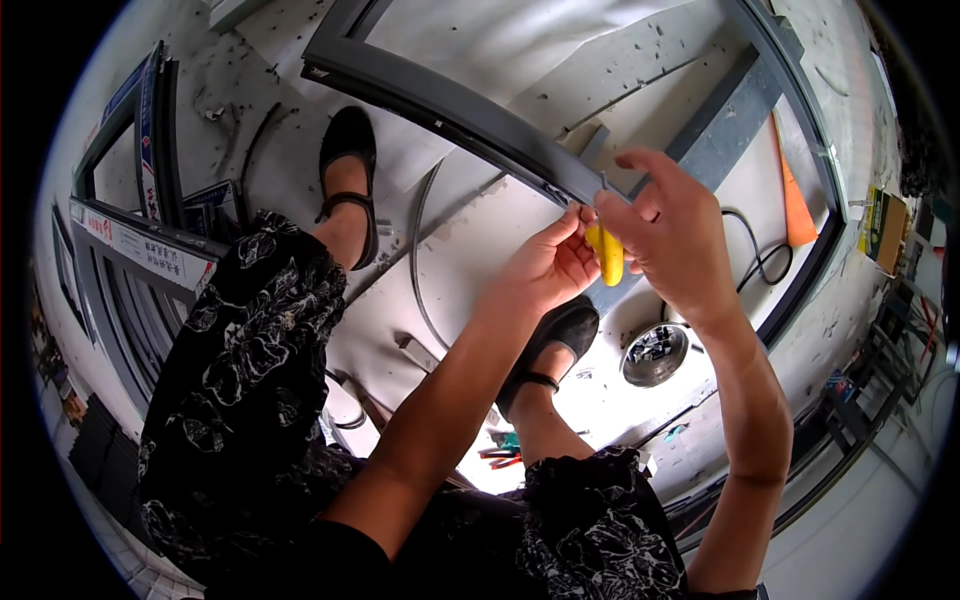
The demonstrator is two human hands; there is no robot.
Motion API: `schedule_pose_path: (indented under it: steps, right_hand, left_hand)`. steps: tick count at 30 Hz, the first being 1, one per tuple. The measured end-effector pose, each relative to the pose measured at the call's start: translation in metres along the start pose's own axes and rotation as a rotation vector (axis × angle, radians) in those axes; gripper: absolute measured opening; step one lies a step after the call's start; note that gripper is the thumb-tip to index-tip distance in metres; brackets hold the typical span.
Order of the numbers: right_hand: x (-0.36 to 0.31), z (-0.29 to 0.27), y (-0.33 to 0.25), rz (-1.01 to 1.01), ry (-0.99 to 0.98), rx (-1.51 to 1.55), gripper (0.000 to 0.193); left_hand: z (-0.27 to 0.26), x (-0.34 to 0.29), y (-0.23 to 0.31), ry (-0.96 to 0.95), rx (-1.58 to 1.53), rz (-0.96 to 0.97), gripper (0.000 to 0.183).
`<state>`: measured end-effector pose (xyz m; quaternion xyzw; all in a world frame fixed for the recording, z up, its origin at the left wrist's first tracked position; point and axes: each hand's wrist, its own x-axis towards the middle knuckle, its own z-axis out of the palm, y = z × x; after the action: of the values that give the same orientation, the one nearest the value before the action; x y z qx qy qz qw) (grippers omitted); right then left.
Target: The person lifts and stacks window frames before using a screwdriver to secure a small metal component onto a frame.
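A dark grey metal frame [470,118] lies across the far side in front of me. My right hand [685,235] is closed round a small tool with a yellow handle [609,265]. A thin metal tip shows above its fingers, but the kind of tool is unclear. My left hand [552,265] has its thumb and fingertips pinched together at the frame's near edge, right beside the yellow handle. Whatever sits between those fingertips is too small to make out.
A round metal bowl [655,355] of small metal parts stands beside my right foot. An orange triangular piece [793,190] and a black cable [745,235] lie inside the frame. More frames [150,245] stand at left. A cardboard box [885,232] is at far right.
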<state>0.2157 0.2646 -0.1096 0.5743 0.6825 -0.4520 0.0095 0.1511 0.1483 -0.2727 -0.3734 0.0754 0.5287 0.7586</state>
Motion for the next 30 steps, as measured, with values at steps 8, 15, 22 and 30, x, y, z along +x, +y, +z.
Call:
schedule_pose_path:
  steps: [8, 15, 22, 30]
  right_hand:
    - [-0.002, -0.003, 0.010, -0.838, 0.191, -0.580, 0.026]
    - [0.017, -0.001, 0.007, -1.283, -0.012, -1.054, 0.015]
    - [0.026, 0.016, 0.011, -0.960, -0.276, -1.083, 0.024]
    - [0.011, 0.026, 0.004, -0.201, -0.133, -0.670, 0.027]
  left_hand:
    - [0.015, -0.005, 0.000, 0.150, 0.056, 0.058, 0.009]
    - [0.021, -0.002, 0.001, 0.151, 0.131, 0.085, 0.015]
    - [-0.003, -0.009, 0.013, 0.051, 0.083, 0.031, 0.016]
    - [-0.042, -0.016, 0.039, 0.189, 0.024, 0.137, 0.011]
